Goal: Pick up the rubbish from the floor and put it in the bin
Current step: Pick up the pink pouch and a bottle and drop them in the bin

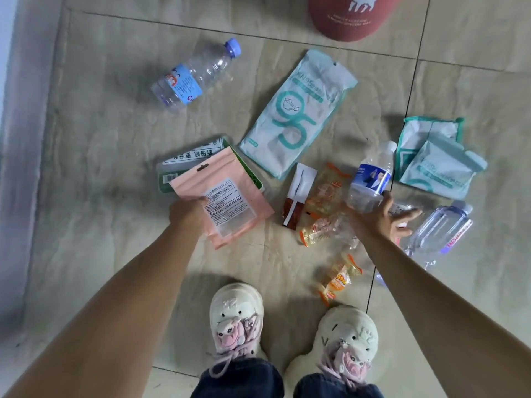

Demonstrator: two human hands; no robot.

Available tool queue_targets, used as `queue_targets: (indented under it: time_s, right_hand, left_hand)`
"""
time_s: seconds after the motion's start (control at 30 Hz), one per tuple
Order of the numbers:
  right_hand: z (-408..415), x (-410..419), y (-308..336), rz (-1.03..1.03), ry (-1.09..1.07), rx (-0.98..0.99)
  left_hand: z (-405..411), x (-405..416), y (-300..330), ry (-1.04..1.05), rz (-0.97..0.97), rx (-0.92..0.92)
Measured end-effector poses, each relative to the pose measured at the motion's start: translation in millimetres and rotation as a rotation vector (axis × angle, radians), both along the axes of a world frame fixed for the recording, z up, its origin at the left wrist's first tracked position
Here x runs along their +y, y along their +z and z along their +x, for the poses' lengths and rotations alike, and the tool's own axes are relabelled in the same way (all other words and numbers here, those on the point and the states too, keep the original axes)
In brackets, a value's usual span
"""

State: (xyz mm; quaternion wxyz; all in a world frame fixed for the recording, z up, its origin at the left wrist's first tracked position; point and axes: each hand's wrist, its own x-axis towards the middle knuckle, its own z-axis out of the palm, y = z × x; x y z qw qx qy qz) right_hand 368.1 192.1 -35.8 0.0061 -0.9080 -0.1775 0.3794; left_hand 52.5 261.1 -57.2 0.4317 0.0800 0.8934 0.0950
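While my left hand [186, 211] pinches the pink pouch [227, 201] (light, floppy) by its lower edge, my right hand [388, 218], fingers spread, cradles a crushable empty bottle [370, 179]; bin [349, 20] at the floor's far edge.

**Plastic film, clear bottles, polished tile**

Under my left hand [186, 212] I see a pink pouch [227, 201] of matt plastic film, smooth, with a white paper-like label just beyond the fingertips. Beneath it lies a glossy green-and-white packet [189, 160]. Against my right hand's [385, 216] thumb sits a clear plastic bottle [370, 179], ribbed and shiny, with a glossy blue label. Past those spread fingers lies another clear bottle [439, 231], equally glassy. Near that wrist I see crinkled transparent wrappers [324, 228] with orange print, very reflective. Farther out, the pale teal mask bags [296, 113] look satin. The floor tiles [115, 110] are smooth, polished stone-look, faintly gleaming.
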Motion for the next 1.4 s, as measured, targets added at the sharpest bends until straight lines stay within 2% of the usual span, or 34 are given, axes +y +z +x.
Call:
queue_targets:
  time_s: [0.13, 0.23, 0.3, 0.43, 0.6, 0.77, 1.07, 1.27, 1.4]
  right_hand:
    - [7.9, 13.4, -0.4, -0.072, -0.010, 0.028]
    - [15.2, 12.8, -1.7, -0.089, 0.014, -0.006]
    - [18.6, 9.1, 2.1, -0.087, 0.035, -0.005]
    - [20.7, 0.1, 25.8, 0.011, -0.018, 0.099]
    - [24.0, 16.3, 93.1, 0.110, -0.082, 0.288]
    - [37.6, 63.8, 182.8, 0.220, -0.182, 0.440]
    - [76.8, 151.6, 315.8, 0.340, -0.249, 0.612]
    - [110.7, 194.4, 346.9, 0.450, -0.291, 0.639]
    - [129.4, 198.7, 341.2, 0.354, -0.308, 0.642]
  left_hand:
    - [-2.2, 6.0, 8.8, -0.005, -0.007, 0.127]
    - [0.5, 8.1, 14.0, -0.027, 0.041, 0.075]
    - [1.8, 10.8, 21.1, -0.027, 0.079, 0.110]
    - [9.6, 15.5, 55.7, -0.082, 0.193, 0.086]
    - [27.7, 29.9, 127.2, -0.128, 0.318, -0.003]
    - [64.2, 69.2, 222.4, -0.295, 0.427, -0.025]
    - [141.5, 159.4, 392.3, -0.538, 0.706, -0.272]
    - [193.7, 238.2, 458.7, -0.716, 0.843, -0.418]
    - [231.0, 294.1, 474.7, -0.795, 0.866, -0.531]
